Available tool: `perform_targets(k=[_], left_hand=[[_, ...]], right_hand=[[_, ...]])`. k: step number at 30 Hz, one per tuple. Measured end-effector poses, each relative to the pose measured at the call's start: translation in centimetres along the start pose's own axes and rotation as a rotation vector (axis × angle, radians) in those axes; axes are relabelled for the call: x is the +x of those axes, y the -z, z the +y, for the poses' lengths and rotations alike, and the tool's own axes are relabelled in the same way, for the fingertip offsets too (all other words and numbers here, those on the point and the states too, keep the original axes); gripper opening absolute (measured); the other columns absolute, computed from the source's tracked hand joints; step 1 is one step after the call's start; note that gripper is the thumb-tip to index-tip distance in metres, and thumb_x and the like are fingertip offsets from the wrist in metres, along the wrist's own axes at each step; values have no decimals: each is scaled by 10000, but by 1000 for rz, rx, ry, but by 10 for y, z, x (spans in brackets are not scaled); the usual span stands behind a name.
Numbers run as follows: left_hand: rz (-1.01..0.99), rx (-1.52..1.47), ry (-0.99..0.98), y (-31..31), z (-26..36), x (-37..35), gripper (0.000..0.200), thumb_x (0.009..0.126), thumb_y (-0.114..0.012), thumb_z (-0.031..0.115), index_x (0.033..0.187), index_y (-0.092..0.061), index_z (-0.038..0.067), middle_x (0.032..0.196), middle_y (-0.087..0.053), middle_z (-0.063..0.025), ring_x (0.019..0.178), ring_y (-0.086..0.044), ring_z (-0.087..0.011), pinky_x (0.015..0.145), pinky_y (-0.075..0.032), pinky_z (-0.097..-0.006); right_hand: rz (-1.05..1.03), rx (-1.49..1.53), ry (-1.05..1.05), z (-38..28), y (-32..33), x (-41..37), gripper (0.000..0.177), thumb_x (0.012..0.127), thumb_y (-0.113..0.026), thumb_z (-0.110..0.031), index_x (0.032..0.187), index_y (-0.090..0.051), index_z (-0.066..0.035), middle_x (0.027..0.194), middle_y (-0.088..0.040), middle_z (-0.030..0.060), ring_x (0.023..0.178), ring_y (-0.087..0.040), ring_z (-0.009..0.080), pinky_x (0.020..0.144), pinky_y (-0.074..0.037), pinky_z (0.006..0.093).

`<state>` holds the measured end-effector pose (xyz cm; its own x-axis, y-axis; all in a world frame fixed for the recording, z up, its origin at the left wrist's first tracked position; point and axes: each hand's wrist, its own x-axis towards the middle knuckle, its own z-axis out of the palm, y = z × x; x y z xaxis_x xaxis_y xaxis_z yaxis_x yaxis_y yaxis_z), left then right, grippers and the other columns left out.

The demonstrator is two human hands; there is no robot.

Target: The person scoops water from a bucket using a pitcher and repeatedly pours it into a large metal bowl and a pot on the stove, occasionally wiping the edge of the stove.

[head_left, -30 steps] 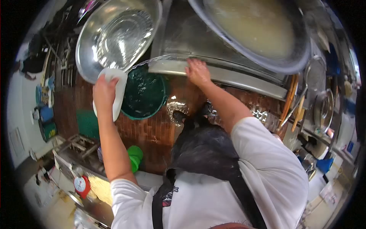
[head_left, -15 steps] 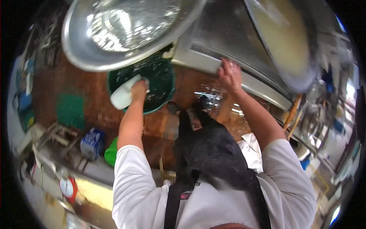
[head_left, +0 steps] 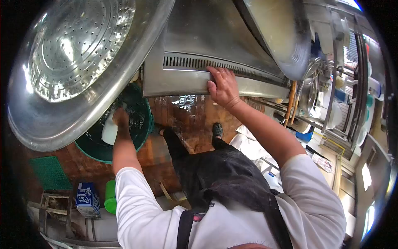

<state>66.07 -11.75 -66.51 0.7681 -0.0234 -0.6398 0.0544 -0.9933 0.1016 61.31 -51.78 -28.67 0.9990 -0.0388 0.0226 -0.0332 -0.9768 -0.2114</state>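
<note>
In the green tub of water at the left, my left hand is closed on a white scoop, partly hidden by the hand and the shadowed tub wall. A large metal pan with a perforated disc overhangs the tub. My right hand rests on the front edge of the steel counter, beside its slotted grate. Its fingers lie over the edge and the thumb is apart; it holds nothing.
A large pan of pale yellowish liquid is on the counter at the upper right. On the floor side are a green mat, a blue box and a light green bucket. Metal shelves stand at the right.
The view has shifted, and the perforated pan fills more of the upper left. My right hand has come down onto the counter edge. The scoop sits lower inside the tub.
</note>
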Motion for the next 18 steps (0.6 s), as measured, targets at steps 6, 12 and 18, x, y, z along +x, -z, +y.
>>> perform_targets(k=[6, 12, 18], left_hand=[[161, -193, -77, -44, -13, 28, 306, 899, -548, 303, 1096, -647, 91, 994, -688, -198, 915, -655, -407, 784, -515, -513], [266, -412, 21, -21, -6, -8, 494, 854, -625, 391, 1254, -580, 106, 1092, -675, -206, 1015, -640, -398, 861, -506, -481], [57, -351, 27, -90, -45, 2, 502, 834, -634, 435, 1217, -623, 111, 1067, -676, -223, 1009, -641, -401, 875, -504, -479]], right_hand=[[-1, -15, 9, 6, -9, -3, 451, 801, -604, -215, 1225, -553, -70, 1014, -595, 173, 978, -550, 366, 875, -421, 477], [45, -48, 61, -1, -7, 0, 396, 850, -552, -216, 1215, -550, -63, 1030, -600, 176, 971, -554, 366, 866, -427, 465], [33, -35, 34, -6, 0, -1, 390, 888, -507, -240, 1227, -545, -51, 1032, -601, 188, 978, -558, 380, 873, -426, 466]])
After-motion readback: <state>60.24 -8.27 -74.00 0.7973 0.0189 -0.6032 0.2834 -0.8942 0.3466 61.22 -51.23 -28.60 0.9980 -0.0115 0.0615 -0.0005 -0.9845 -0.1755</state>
